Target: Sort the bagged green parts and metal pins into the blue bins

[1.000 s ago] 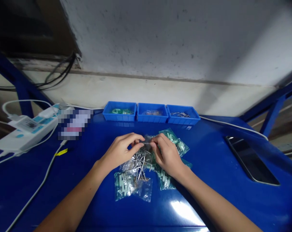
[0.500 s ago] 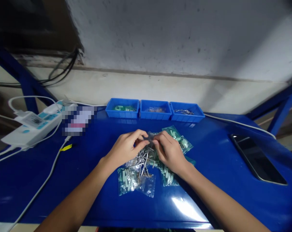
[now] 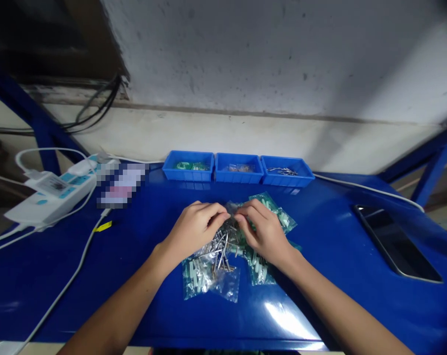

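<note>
Fingertips meeting over a loose pile of pins

The blue table (image 3: 319, 231) is carrying everything. A power strip (image 3: 49, 197) is running along its left side toward the back left corner, and a phone (image 3: 397, 246) is lying near its right edge.

The left hand (image 3: 197, 229) and right hand (image 3: 270, 234) are facing each other over the table's middle. Both are pinching thumb against forefinger, apparently on a small bag (image 3: 231, 206) of clear film; the fingers are covering most of it, so its opening is not showing.

Three bins (image 3: 239, 176) are standing in a row along the back edge. Green bags (image 3: 186, 293) of white plugs are lying around the pile, and metal pins (image 3: 222, 246) are spilling between them, nearer the front edge than the fingertips.

Film this thin is calling for light fingertip pressure, both pinches kept level and close together, with an even pull rather than a jerk. Keeping the wrists clear of the pile should help the pins stay put.

Compared with half a second ago, the left thumb and forefinger are closing where a gap was showing, and less film is showing between the hands. The bins, phone and pile are keeping their places on the table.
</note>
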The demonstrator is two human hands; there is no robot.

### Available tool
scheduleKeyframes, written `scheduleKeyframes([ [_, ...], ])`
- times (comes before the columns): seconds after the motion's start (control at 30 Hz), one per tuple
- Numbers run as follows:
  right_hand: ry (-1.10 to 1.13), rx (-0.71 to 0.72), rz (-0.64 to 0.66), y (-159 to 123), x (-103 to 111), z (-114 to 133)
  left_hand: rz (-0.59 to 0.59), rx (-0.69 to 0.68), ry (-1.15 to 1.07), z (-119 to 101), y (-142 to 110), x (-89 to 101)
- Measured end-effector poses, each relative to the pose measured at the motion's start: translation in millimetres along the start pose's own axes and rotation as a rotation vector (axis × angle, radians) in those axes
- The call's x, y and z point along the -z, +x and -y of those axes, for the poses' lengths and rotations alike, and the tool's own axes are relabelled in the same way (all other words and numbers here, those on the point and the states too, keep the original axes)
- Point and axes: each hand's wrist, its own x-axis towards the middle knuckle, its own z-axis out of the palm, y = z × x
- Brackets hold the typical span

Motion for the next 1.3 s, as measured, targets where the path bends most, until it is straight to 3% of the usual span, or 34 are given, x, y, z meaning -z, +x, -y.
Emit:
scheduleKeyframes([
  [0.2, 0.028, -0.020, 0.016, 0, 2, 1, 0.026, 0.035, -0.007, -2, 1, 2.4],
  [0.33, 0.036, -0.091, -0.030, 3, 7, -8, 0.221, 0.072, -0.070, -1, -2, 12.1],
  [0.4, -0.015, -0.120, -0.183, 4, 16, -15, 0.327, 0.067, -0.077, -1, -5, 17.7],
  [0.47, -0.107, -0.155, -0.424, 3, 30, -22, 0.407, 0.078, -0.064, 0, -9, 21.2],
  [0.6, -0.296, -0.212, -0.912, 1, 58, -37, 0.464, 0.143, -0.043, 4, -14, 19.5],
  [0.67, -0.382, -0.224, -1.053, 3, 70, -49, 0.455, 0.149, -0.044, 6, -14, 16.8],
  [0.7, -0.438, -0.245, -1.061, 4, 76, -56, 0.448, 0.138, -0.044, 7, -14, 15.7],
  [0.8, -0.616, -0.423, -0.832, 7, 84, -82, 0.405, 0.069, -0.034, 7, -12, 14.6],
  [0.87, -0.666, -0.578, -0.605, 6, 80, -95, 0.371, 0.026, -0.050, 7, -9, 15.2],
  [0.93, -0.630, -0.638, -0.441, 1, 69, -98, 0.324, 0.022, -0.101, 6, -6, 16.0],
  [1.0, -0.491, -0.563, -0.341, -2, 54, -86, 0.247, 0.061, -0.186, 4, -4, 16.0],
  [1.13, -0.179, -0.216, -0.098, 1, 28, -38, 0.040, 0.150, -0.411, -3, -2, 9.6],
  [1.3, -0.080, 0.087, 0.081, 6, 14, 0, -0.029, 0.274, -0.676, -10, -2, -4.6],
])
